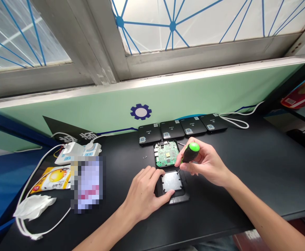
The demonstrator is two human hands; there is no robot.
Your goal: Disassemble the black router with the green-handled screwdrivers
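My right hand (pixel 205 164) is shut on a green-and-black screwdriver (pixel 190 152), with its shaft pointing down at a corner of a black device housing (pixel 184 184). My left hand (pixel 144 195) grips that housing from the near left, its fingers over the edge. A metal plate (pixel 171 181) lies inside the housing. Just beyond it sits an open black case holding a green circuit board (pixel 166 154). The screwdriver tip is partly hidden by my right fingers.
Several black boxes (pixel 160 129) stand in a row at the back of the black table (pixel 246 195). Tiny screws (pixel 144 157) lie left of the board. On the left are a power strip (pixel 76 153), a yellow packet (pixel 51 179), white cables and a crumpled white bag (pixel 34 207).
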